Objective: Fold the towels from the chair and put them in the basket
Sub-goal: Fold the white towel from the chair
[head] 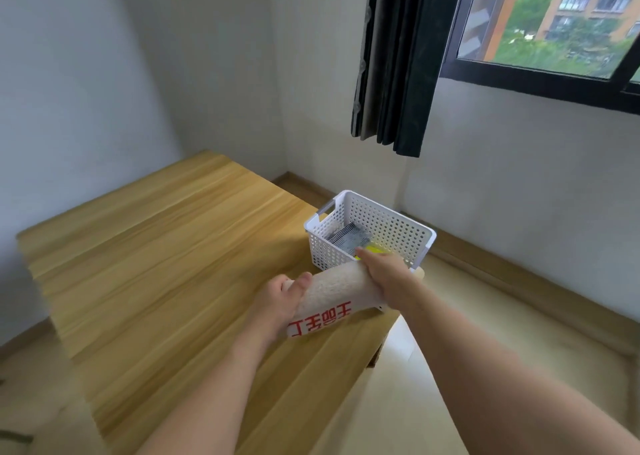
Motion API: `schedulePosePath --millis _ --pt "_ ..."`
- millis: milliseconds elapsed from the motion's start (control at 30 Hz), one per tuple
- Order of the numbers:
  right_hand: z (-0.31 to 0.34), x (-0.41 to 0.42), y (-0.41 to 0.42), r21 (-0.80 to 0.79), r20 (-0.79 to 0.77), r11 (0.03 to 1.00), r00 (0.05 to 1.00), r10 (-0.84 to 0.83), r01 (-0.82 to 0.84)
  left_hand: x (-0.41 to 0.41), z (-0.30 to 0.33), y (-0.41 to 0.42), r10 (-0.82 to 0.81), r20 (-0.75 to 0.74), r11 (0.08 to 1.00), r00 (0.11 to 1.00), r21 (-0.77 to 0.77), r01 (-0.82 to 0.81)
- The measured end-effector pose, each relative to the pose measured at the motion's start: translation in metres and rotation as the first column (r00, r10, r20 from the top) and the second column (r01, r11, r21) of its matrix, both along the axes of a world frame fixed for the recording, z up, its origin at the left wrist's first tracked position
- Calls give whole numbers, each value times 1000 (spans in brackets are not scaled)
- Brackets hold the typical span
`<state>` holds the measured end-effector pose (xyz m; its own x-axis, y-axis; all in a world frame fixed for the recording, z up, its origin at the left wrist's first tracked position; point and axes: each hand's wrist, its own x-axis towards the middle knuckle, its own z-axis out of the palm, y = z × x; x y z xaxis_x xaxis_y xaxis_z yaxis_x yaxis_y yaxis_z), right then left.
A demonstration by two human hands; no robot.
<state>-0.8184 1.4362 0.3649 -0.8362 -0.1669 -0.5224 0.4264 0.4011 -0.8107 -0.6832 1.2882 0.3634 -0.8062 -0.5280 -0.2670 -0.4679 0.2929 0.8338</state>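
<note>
A folded beige towel [332,291] with a white band and red characters is held just above the table's right edge, in front of the white perforated basket [391,226]. My left hand [282,302] grips its near left end, thumb on top. My right hand [384,274] grips its far right end by the basket's near rim. Inside the basket lie a grey striped towel [349,238] and a yellow-green towel [375,249], partly hidden by my right hand. The chair is out of view.
The wooden table [166,264] stretches left and toward me. The basket stands at its far right corner. Pale floor [485,316] lies to the right, below a wall, a dark curtain [391,73] and a window.
</note>
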Motion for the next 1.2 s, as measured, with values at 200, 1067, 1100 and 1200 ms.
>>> schedulePosePath --millis 200,1067,1100,1200 --pt "48 -83 -17 -32 -56 950 950 308 -310 -53 30 -7 36 -65 999 997 18 -35" --pt "-115 -291 -25 444 2 714 798 603 -541 -318 -108 41 -5 658 978 753 -155 142" --pt "-118 -291 -25 450 -4 696 778 628 -560 -319 -114 42 -8 673 973 740 -164 159" --pt "-128 -289 -27 464 -25 670 748 664 -579 -321 -127 45 -45 729 949 683 -182 257"
